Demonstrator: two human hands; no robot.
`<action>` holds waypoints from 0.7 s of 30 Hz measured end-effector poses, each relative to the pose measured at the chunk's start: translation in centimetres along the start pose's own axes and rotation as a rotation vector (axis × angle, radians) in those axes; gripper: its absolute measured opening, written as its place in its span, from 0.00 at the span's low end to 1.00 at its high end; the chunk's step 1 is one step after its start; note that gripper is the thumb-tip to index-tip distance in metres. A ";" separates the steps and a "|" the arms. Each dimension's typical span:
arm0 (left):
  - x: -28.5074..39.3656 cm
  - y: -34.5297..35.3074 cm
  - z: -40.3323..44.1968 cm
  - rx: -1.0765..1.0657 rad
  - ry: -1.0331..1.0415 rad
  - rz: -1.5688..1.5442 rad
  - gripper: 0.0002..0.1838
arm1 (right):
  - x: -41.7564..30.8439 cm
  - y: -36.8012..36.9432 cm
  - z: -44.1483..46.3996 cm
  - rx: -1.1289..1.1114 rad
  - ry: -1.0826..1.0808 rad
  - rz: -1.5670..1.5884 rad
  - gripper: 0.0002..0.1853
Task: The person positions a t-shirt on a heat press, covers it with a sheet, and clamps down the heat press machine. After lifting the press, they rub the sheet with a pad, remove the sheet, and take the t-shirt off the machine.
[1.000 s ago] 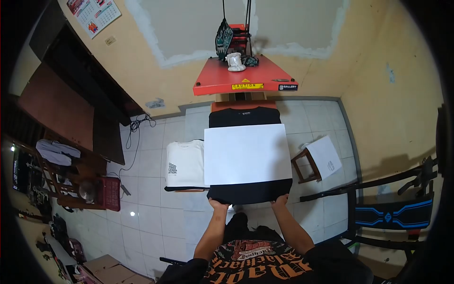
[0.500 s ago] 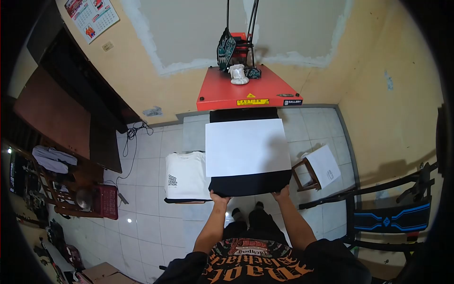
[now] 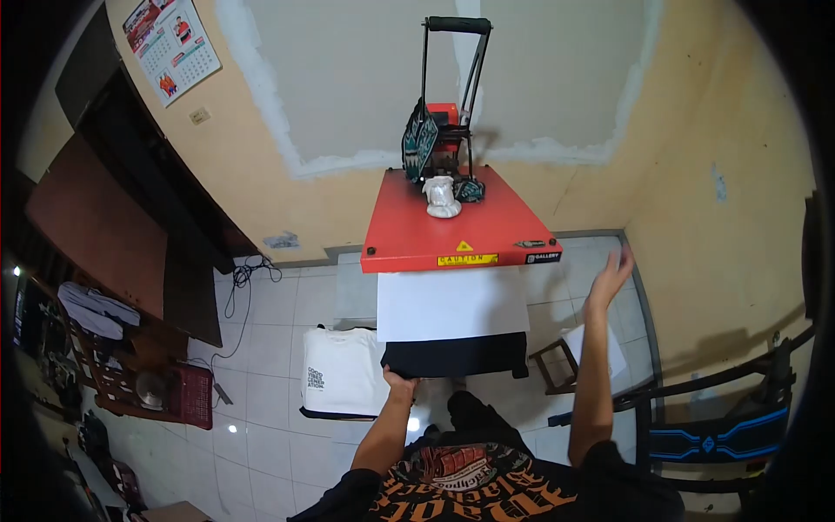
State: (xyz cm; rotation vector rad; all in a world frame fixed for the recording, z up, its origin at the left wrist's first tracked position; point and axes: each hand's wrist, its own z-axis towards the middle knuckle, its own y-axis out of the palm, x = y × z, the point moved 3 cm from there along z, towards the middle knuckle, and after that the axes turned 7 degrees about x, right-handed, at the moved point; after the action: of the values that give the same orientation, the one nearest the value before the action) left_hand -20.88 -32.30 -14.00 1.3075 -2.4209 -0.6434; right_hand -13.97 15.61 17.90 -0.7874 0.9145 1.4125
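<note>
A red heat press (image 3: pixel 465 248) stands ahead with its black-gripped handle (image 3: pixel 458 25) up. From under its top plate the lower bed sticks out, covered in black cloth (image 3: pixel 457 357), with a white paper sheet (image 3: pixel 452 304) lying flat on it. My left hand (image 3: pixel 399 383) is closed on the bed's front left corner. Off to the right of the press my right hand (image 3: pixel 611 280) is raised in the air, empty, fingers extended and slightly blurred. The sheet's far part is hidden under the red plate.
Folded white T-shirts (image 3: pixel 344 370) are stacked left of the bed. A wooden stool (image 3: pixel 554 367) with white paper (image 3: pixel 598 350) stands right. Black exercise equipment (image 3: pixel 713 444) fills the lower right. A cable (image 3: pixel 239 283) trails across the tiled floor.
The bed and sheet have slid farther under the red plate. My right hand has let go of the front right corner and risen to the right. The view has tilted up.
</note>
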 end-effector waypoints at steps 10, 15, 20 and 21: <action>1.6 4.4 4.3 -0.040 0.017 0.054 0.37 | -38.1 30.5 3.5 -0.675 -1.349 -0.051 0.52; 2.1 7.6 5.3 0.026 -0.002 -0.005 0.34 | -40.8 41.9 3.7 -1.223 -1.237 -0.709 0.40; 2.7 8.5 6.8 0.149 0.021 0.083 0.32 | -40.2 45.2 4.7 -1.527 -0.728 -0.894 0.19; 2.8 8.8 7.1 0.146 -0.001 0.066 0.32 | -40.2 45.0 4.6 -1.598 -0.675 -0.858 0.16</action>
State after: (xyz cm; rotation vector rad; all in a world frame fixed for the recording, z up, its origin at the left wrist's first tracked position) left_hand -31.84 -28.74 -15.23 1.2756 -2.5413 -0.4569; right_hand -56.46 2.35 58.95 -1.4101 -1.2058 1.2208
